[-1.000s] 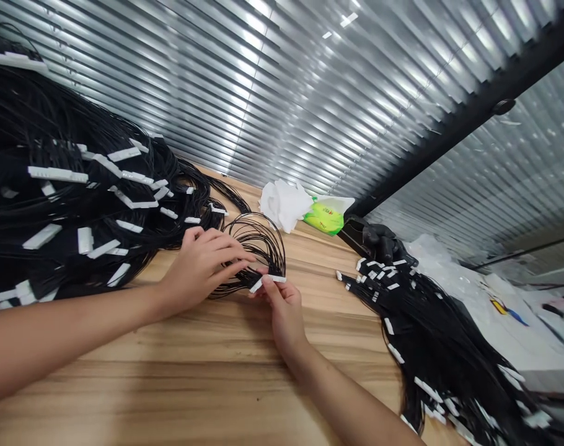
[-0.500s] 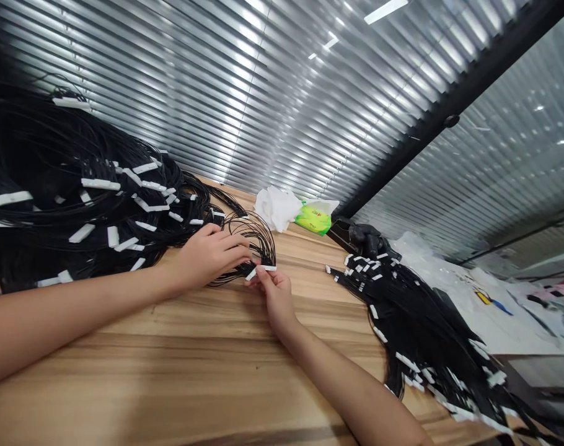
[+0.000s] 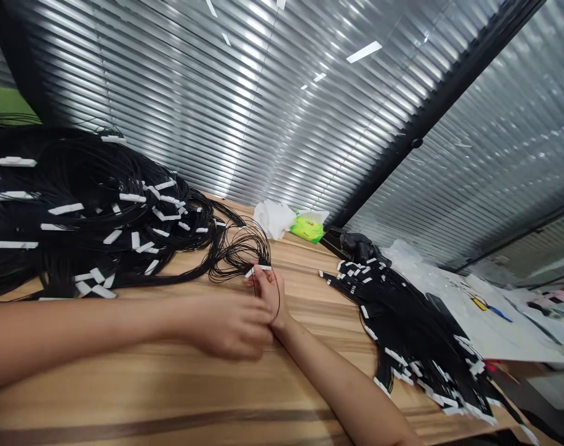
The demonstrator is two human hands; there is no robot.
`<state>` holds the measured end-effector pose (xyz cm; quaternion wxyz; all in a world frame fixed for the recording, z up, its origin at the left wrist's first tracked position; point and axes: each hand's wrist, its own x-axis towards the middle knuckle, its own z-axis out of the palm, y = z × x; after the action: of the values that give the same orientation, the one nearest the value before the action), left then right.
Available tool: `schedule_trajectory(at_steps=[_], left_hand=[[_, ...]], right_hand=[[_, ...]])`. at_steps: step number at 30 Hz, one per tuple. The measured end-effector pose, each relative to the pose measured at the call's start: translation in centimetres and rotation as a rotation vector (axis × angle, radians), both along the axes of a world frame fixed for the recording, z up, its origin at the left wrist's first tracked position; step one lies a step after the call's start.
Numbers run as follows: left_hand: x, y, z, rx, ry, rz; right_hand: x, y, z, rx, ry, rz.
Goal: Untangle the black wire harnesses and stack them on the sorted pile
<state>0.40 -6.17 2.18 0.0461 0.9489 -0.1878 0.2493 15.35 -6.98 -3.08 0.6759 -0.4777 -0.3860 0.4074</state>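
L hand (image 3: 230, 325) dropped off black wires (image 3: 238, 257), fingers released; R hand (image 3: 268, 294) still pinching white connector strip (image 3: 259, 267).

You're facing obstacles on both sides: a black cable heap (image 3: 77, 210) is blocking left, a second cable heap (image 3: 403, 328) is blocking right. A wipes packet (image 3: 307, 227) and black glove (image 3: 356, 244) are sitting far side. You're having passage over the wooden tabletop (image 3: 124, 378), near your left hand (image 3: 230, 325) and right hand (image 3: 267, 291).

The print on the green packet (image 3: 307, 228) is too small to read, and the black wire pile (image 3: 77, 186) runs off the left edge.
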Motion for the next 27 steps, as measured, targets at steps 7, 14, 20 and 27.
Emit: schedule_trajectory(at_steps=[7,14,20,27], left_hand=[[0.9,-3.7,-2.9,0.083,0.135,0.014],[2.6,-2.1,-2.6,0.08,0.203,0.035],[3.3,-1.0,-3.0,0.225,0.094,0.067],[1.9,0.1,-2.7,0.359,0.101,0.098]], right_hand=[[-0.1,-0.1,-0.1,0.012,0.007,0.077],[0.7,0.5,0.2,-0.029,0.289,0.088],[1.4,1.3,0.1,0.006,0.386,0.055],[1.5,1.2,-0.1,0.014,0.448,0.074]])
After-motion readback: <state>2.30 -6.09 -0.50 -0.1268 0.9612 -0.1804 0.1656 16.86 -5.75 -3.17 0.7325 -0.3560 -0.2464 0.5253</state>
